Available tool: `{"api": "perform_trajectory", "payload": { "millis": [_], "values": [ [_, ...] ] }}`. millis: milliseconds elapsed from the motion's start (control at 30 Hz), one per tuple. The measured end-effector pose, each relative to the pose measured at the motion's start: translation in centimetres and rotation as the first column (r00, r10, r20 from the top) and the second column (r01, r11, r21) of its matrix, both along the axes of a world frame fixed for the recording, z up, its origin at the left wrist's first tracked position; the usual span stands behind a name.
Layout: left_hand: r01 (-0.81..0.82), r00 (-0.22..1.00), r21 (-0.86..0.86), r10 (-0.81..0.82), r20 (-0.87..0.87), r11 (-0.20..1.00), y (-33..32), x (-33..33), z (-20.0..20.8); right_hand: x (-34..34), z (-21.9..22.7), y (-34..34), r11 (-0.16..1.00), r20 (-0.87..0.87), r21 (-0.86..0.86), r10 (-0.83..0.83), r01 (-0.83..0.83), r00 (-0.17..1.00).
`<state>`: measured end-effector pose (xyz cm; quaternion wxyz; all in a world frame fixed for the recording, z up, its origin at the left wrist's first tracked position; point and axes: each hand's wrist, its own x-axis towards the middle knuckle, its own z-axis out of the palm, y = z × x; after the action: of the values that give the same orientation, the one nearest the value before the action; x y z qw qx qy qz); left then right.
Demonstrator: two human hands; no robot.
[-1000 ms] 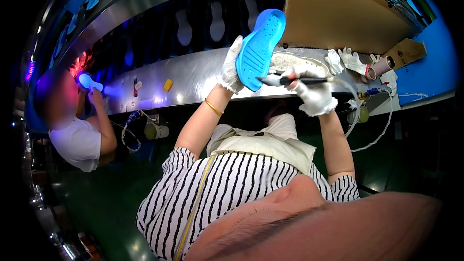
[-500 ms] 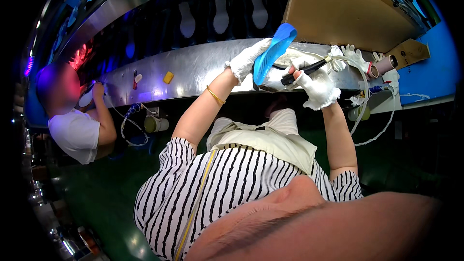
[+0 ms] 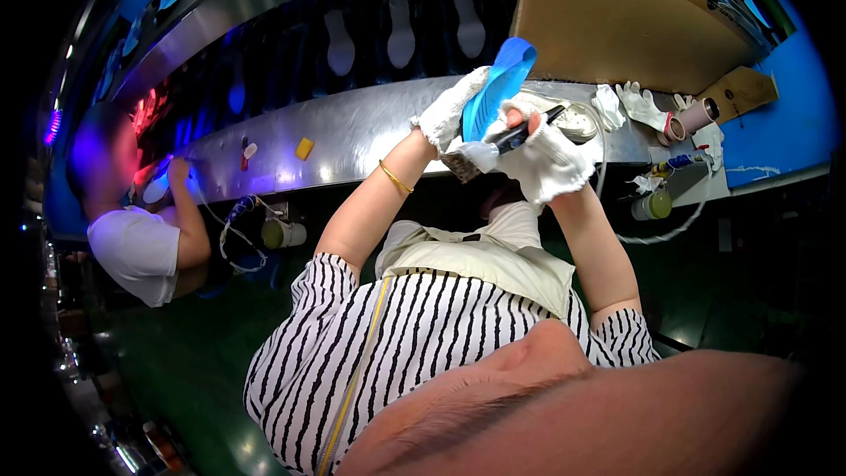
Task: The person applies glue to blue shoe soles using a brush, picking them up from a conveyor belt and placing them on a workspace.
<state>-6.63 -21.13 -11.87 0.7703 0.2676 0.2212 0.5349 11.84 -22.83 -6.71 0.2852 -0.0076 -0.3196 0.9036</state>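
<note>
My left hand (image 3: 451, 110), in a white glove with bare fingers hidden behind the work, grips a blue insole (image 3: 499, 92) held upright above the bench edge. Close beside it, my right hand (image 3: 548, 154), also gloved with fingertips showing, is closed round a black-handled brush (image 3: 514, 138). White wrapping covers the brush's neck, and its wide dark end points left, just below the insole. Whether brush and insole touch I cannot tell. Behind my right hand a whitish shoe (image 3: 577, 122) lies on the metal bench (image 3: 352, 128).
Loose white gloves (image 3: 641, 106), a pinkish cup (image 3: 701, 115) and a clear hose (image 3: 696, 222) are at the right. A large cardboard box (image 3: 626, 31) stands behind. Dark conveyor (image 3: 370, 40) carries pale soles. A yellow block (image 3: 305, 148) lies left; a co-worker (image 3: 141, 242) sits farther left.
My right hand has shifted left and turned. Its black tool with a hose trailing right is no longer seen there; the brush with the white neck now shows. The insole moved slightly left.
</note>
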Motion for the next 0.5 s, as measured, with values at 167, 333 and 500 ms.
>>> {"api": "perform_trajectory", "payload": {
  "millis": [167, 333, 500],
  "values": [
    [-0.201, 0.961, 0.085, 0.214, -0.177, 0.976, -1.3, 0.5, 3.0, 1.1, 0.4, 0.8, 0.987, -0.043, 0.107, -0.112, 0.116, 0.993],
    [-0.182, 0.981, 0.125, 0.189, -0.048, 0.975, -2.7, -0.1, 7.1, 4.5, 1.0, 1.4, 0.972, -0.261, -0.068, -0.235, 0.225, 0.936],
    [0.02, 0.995, 0.507, -0.064, 0.071, 0.862, 1.6, -1.0, 16.6, 7.3, 2.2, 1.3, 0.889, -0.27, -0.082, -0.455, 0.451, 0.848]
  ]
}}
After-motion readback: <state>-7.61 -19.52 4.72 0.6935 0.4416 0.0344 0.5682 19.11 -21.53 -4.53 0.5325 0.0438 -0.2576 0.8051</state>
